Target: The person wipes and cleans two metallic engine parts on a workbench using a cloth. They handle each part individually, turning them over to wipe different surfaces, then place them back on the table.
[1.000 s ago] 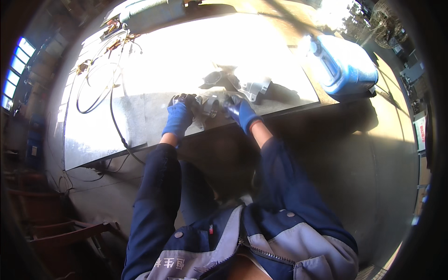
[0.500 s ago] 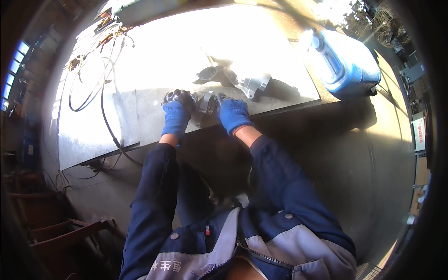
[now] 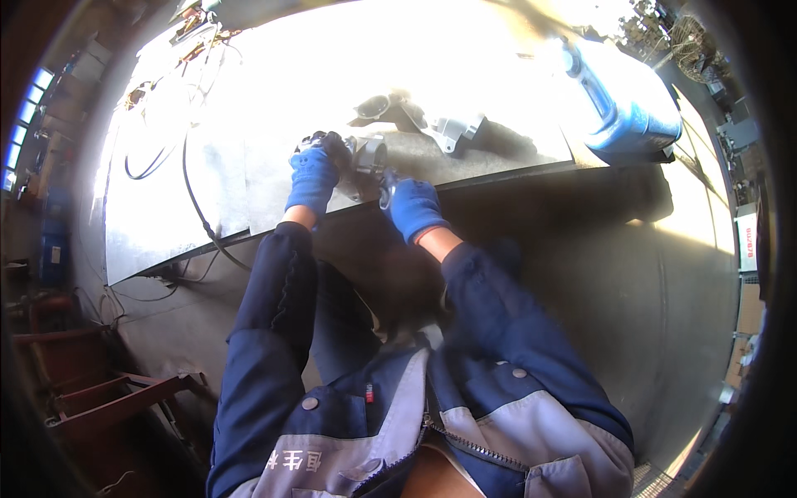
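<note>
Red-brown frame: a chair-like thing (image 3: 108, 405) stands low on the left, well apart from the hands
Black cable: the long cord (image 3: 216, 236) lies on the left part and hangs over the front edge, near the left hand but not in its way
Surface: a grey metal sheet (image 3: 274, 178), so bright at the back that things there are hard to see
Left hand: the left hand (image 3: 317, 158) wears a blue and dark glove, and its fingers are curled round the left side of the metal part
Metal part: the grey metal part (image 3: 370, 158) is between the two hands, near the front edge, its round ring toward the right hand
Right hand: the right hand (image 3: 407, 203) is gloved too, fingers bent close by the ring, but I cannot tell if they grip
More metal: other grey metal (image 3: 455, 133) lies just behind, close enough to bump
Blue jug: a big jug (image 3: 623, 116) stands to the right, well out of the way
Fan: a round wire fan (image 3: 696, 48) is far off
</note>
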